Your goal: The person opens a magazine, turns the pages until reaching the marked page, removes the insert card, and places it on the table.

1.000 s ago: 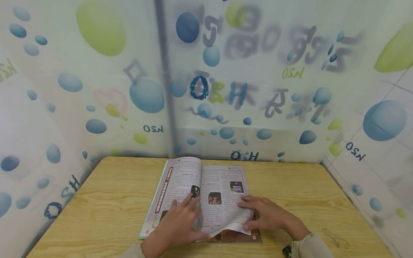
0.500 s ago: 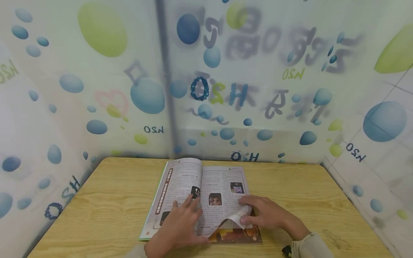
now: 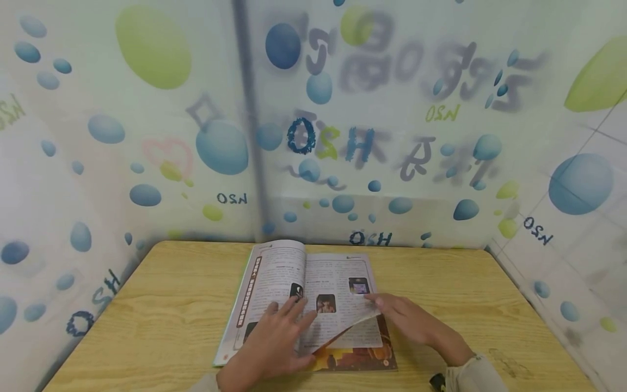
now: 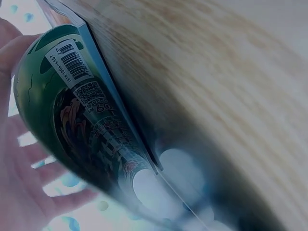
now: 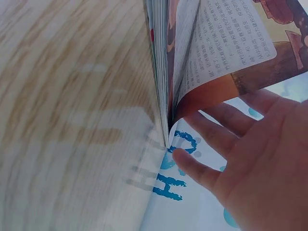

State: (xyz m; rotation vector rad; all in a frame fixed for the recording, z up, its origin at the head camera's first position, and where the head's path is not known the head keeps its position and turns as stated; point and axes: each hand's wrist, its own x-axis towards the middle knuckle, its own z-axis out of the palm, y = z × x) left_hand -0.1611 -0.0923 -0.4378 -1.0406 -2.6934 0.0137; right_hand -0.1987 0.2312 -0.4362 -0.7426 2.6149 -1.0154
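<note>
An open magazine (image 3: 338,272) with printed text and small photos lies on the wooden table. Across its left page and the gutter, my left hand (image 3: 274,335) rests with fingers spread. My right hand (image 3: 416,324) is at the right page's outer edge, where the lower corner is raised. Its fingers (image 5: 216,130) reach straight behind the lifted page (image 5: 231,48) in the right wrist view. Beneath that corner shows a page with a brown and orange picture (image 3: 352,359). The left wrist view shows the magazine's green back cover (image 4: 36,91) with a barcode (image 4: 70,62), bowed up from the table.
The wooden tabletop (image 3: 161,305) extends on both sides of the magazine. A wall covering (image 3: 416,163) with blue and green spots stands behind the table and along its sides. A small dark object (image 3: 437,382) sits by the right sleeve (image 3: 472,375).
The right page's lower corner has gone from slightly curled to lifted and folded upward, uncovering more of the picture below. My right fingers have straightened along the edge. My left hand stays on the magazine.
</note>
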